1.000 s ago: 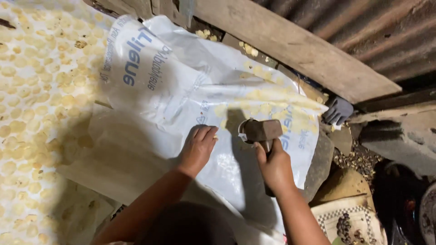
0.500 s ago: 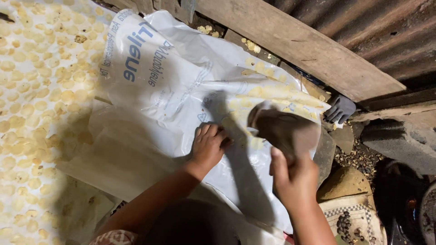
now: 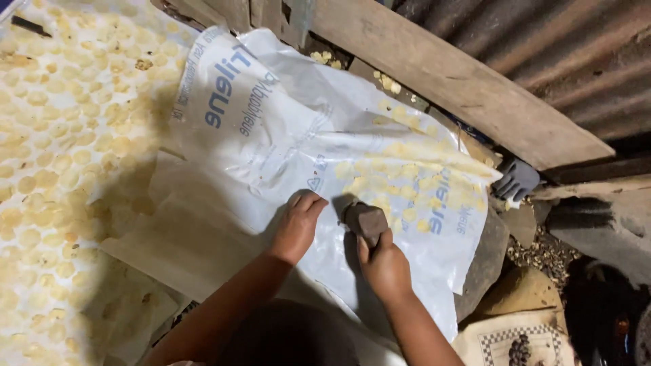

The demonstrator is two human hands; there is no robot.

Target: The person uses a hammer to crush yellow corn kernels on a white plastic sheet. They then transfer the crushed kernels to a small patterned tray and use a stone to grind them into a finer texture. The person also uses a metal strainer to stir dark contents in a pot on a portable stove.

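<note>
Brown blocky mallet head gripped in R hand; L hand flat on white plastic sheet. Strike square, fingers clear.

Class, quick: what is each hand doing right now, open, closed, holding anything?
Left hand: open, fingers slightly curled, pressing down on the white plastic sack.
Right hand: closed around the handle of a hammer, its head on the sack.

A white plastic sheet fills the frame's centre; flat yellow discs lie left, a long wooden plank upper right.
</note>
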